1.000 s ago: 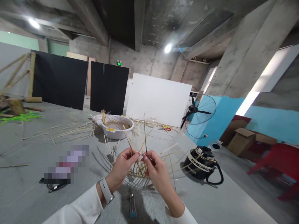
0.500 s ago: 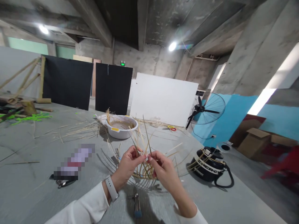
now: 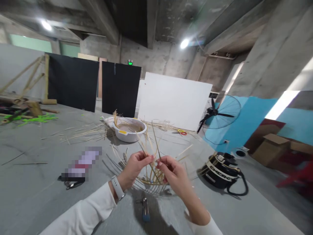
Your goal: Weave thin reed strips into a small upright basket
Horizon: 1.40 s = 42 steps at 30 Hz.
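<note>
L hand (image 3: 134,168) has thumb & fingertip drawn together, can't tell on what; R hand (image 3: 174,171) pinches a dark upright strand (image 3: 156,140). Part-woven basket (image 3: 149,182) right below, on table (image 3: 36,186). Spring clip (image 3: 145,209) nr sleeves, black jug (image 3: 218,171) to R, white basin (image 3: 128,138) w/ strands beyond.

6 o'clock: the woven strips (image 3: 152,182) are partly covered by the left hand (image 3: 135,167) and right hand (image 3: 177,174); contact at the left fingertips (image 3: 151,158) is too small to resolve. 8 o'clock: pixelated object (image 3: 81,164), not identifiable. 4 o'clock: small print (image 3: 210,178) on the black jug (image 3: 215,183), illegible. Between 3 and 4 o'clock: red furniture (image 3: 302,174), blurred, cut off by right edge. 7 o'clock: white sleeve (image 3: 83,209), cut off by bottom edge.
</note>
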### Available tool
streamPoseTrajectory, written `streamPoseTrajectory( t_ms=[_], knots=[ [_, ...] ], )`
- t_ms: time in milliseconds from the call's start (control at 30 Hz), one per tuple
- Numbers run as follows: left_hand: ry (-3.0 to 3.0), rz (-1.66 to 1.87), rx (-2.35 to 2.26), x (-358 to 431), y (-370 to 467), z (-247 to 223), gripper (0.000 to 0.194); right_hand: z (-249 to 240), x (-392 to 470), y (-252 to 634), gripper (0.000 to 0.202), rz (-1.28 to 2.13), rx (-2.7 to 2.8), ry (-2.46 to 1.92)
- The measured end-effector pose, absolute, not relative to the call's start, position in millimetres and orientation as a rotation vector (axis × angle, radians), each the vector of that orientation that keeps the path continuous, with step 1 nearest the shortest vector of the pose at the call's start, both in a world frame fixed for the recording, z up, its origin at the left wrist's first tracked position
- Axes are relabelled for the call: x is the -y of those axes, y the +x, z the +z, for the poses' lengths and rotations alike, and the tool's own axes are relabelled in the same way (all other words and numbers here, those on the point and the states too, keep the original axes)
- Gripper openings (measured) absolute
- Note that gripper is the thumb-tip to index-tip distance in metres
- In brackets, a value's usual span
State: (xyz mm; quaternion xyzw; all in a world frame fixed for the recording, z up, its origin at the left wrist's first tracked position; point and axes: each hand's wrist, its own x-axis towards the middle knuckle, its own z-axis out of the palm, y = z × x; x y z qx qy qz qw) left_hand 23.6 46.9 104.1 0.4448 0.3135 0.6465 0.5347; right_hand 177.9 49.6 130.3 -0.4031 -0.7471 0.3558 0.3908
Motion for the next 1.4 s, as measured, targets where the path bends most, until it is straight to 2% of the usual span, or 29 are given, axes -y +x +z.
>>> streamPoseTrajectory(
  t_ms=[167,600,833,967,1133,1400],
  knots=[
    [1.050,1.522,-0.672,-45.8,24.9,107.5,0.026,130.7,-48.7,179.8,0.023,0.818,2.017,-0.980],
    [1.035,1.600,-0.682,-48.7,26.1,108.5,0.025,133.4,-47.1,177.1,0.028,0.935,1.994,-1.029],
    [0.946,1.513,-0.712,-49.5,23.5,104.4,0.016,134.0,-44.4,178.6,0.023,0.687,2.081,-1.034],
    [0.822,1.457,-0.640,-49.1,23.6,104.2,0.014,133.1,-41.1,176.0,0.021,0.673,1.985,-1.042],
    [0.747,1.563,-0.557,-47.6,29.9,103.1,0.018,129.1,-39.7,172.7,0.022,0.645,1.820,-1.083],
    [0.842,1.635,-0.600,-42.1,30.3,104.3,0.020,128.7,-42.8,172.9,0.028,0.874,1.675,-1.061]
  ],
)
